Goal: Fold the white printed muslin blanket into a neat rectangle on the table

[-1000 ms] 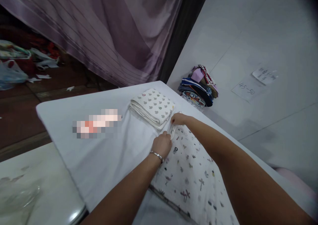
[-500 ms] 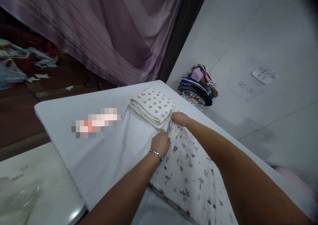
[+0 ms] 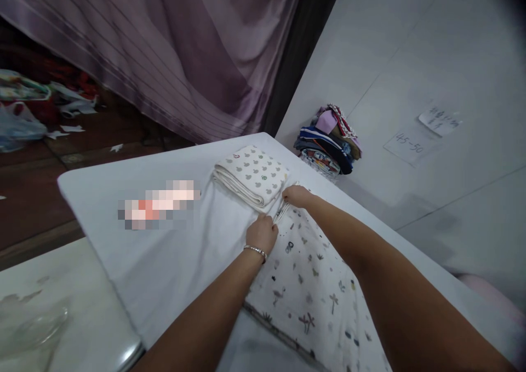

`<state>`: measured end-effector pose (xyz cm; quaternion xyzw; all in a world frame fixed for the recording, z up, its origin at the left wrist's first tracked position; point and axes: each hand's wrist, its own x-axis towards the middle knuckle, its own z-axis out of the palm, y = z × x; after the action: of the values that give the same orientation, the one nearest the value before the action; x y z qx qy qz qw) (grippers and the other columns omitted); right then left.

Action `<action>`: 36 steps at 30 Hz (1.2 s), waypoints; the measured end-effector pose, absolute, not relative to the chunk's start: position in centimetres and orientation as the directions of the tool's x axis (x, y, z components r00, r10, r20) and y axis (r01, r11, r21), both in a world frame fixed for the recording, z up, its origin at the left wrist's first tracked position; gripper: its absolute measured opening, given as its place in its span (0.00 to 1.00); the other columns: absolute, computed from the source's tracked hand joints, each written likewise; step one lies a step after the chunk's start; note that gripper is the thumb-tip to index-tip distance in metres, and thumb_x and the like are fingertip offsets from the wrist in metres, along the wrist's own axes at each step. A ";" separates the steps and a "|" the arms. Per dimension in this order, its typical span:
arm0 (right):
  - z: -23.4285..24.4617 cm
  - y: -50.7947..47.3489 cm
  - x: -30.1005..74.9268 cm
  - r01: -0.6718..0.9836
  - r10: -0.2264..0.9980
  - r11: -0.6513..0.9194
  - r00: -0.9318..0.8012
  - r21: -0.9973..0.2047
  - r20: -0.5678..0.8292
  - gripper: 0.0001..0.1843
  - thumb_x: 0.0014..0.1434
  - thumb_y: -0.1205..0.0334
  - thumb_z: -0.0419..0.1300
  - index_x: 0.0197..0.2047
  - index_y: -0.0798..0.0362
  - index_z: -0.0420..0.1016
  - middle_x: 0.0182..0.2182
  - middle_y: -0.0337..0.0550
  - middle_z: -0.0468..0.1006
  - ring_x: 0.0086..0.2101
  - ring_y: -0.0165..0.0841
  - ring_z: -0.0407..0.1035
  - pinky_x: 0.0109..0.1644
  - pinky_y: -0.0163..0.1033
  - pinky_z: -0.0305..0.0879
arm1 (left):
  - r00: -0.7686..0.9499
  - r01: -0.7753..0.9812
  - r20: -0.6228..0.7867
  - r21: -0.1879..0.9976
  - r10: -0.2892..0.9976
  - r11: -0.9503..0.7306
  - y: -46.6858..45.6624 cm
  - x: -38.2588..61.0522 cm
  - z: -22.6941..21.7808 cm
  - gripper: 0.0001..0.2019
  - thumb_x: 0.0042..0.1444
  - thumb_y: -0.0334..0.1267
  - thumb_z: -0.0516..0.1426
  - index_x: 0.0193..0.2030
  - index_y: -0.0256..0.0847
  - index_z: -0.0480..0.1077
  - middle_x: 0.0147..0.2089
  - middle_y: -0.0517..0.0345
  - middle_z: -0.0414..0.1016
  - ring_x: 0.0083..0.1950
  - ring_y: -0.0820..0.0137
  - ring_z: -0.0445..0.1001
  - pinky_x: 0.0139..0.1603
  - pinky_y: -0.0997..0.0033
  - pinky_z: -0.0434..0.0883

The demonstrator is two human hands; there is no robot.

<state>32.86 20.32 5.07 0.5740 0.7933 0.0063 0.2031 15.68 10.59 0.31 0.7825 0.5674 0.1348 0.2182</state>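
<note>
A white cloth printed with palm trees and flamingos (image 3: 308, 284) lies folded in layers on the white-covered table (image 3: 164, 268). My left hand (image 3: 263, 232), with a silver bracelet at the wrist, is closed on the left part of its far edge. At the right part of that same edge my right hand (image 3: 296, 195) pinches the fabric. The edge runs bunched between the two hands. Just beyond them sits a neatly folded white cloth with grey prints (image 3: 251, 175), which neither hand holds.
A pixelated patch (image 3: 160, 205) hides something at the table's left. Folded clothes (image 3: 326, 142) are stacked by the wall, where paper notes (image 3: 406, 147) hang. A purple curtain (image 3: 197, 54) drops behind the table. Bags (image 3: 20, 120) and scraps lie on the floor at left.
My left hand has shifted slightly left along the cloth's edge, and the gap between my hands is a little wider. My right hand has stayed nearly in place.
</note>
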 end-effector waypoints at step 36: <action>1.7 13.3 33.9 0.982 0.996 0.090 -0.084 -0.167 0.041 0.13 0.59 0.65 0.50 0.43 0.54 0.74 0.42 0.46 0.74 0.43 0.33 0.67 0.48 0.35 0.60 | 0.313 0.835 -0.032 0.485 0.949 -0.259 10.9 15.8 0.2 0.13 0.55 0.38 0.46 0.37 0.37 0.69 0.45 0.48 0.69 0.39 0.64 0.74 0.36 0.66 0.68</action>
<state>33.88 13.25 1.72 0.6728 0.7348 -0.0478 -0.0720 15.83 10.90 0.20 0.7819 0.5706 0.1342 0.2123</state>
